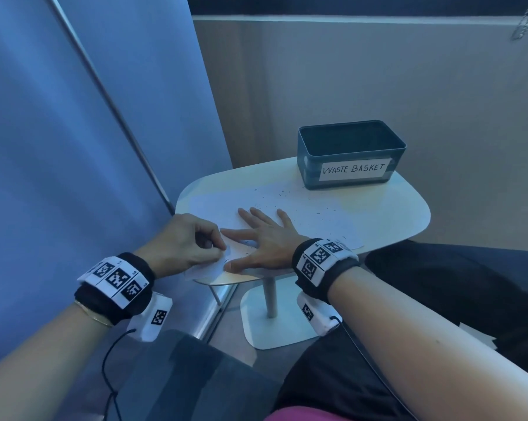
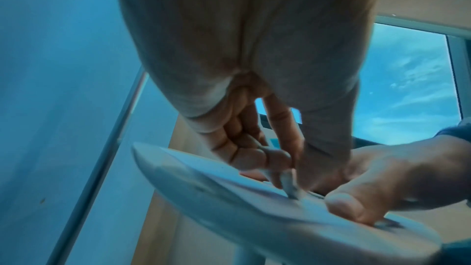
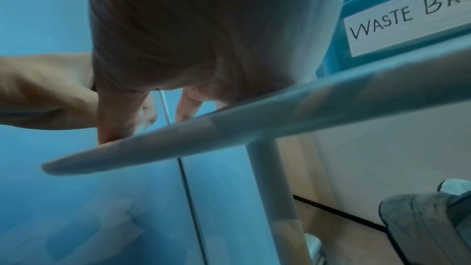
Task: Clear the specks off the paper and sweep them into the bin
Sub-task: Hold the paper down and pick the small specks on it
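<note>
1. At the centre of the head view, the paper lies flat on the small white table, its near left corner overhanging the table edge. Dark specks are scattered over its far half, toward the bin.

2. The paper looks thin, light and limp. It would likely crease or slide at a light touch, so it wants one hand pinning it, or a lift from two corners so that it sags into a chute.

3. The specks are tiny and loose. I judge they would scatter with a quick swipe or a puff of air, so a slow brush or a gentle tilt of the sheet suits them.

4. The left hand, lower left of centre, has its fingers curled, pinching the near left corner of the paper with thumb and forefinger. The left wrist view shows that corner lifted slightly.

5. The right hand lies just right of it, fingers spread and straight, pressed flat on the paper with its thumb beside the pinched corner.

6. The bin, a dark open box labelled "WASTE BASKET", stands at the upper right of the table, at the paper's far edge. What shows of its inside looks dark and bare; the floor is partly hidden.
</note>
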